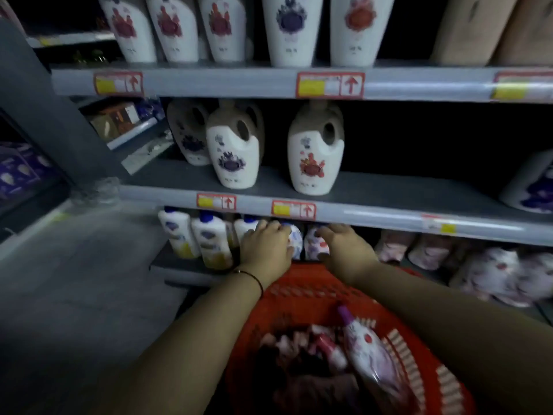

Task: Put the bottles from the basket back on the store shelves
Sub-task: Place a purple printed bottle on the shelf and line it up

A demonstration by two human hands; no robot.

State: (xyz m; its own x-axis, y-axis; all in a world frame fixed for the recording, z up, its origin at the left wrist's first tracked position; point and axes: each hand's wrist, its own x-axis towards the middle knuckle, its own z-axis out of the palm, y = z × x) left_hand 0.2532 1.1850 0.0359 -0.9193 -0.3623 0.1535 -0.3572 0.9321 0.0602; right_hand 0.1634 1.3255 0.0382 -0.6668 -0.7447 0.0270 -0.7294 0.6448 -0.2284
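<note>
Bottles (371, 351) lie in the red basket (419, 363) at lower centre of the frame, so much work is left, while my left hand (264, 250) and right hand (344, 250) each grip one bottle on the lowest shelf (179, 266).

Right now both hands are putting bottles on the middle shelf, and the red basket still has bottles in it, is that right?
Not the middle shelf. The head view shows the left hand and right hand at bottles on the bottom shelf, under the price tags. The red basket does hold bottles.
</note>
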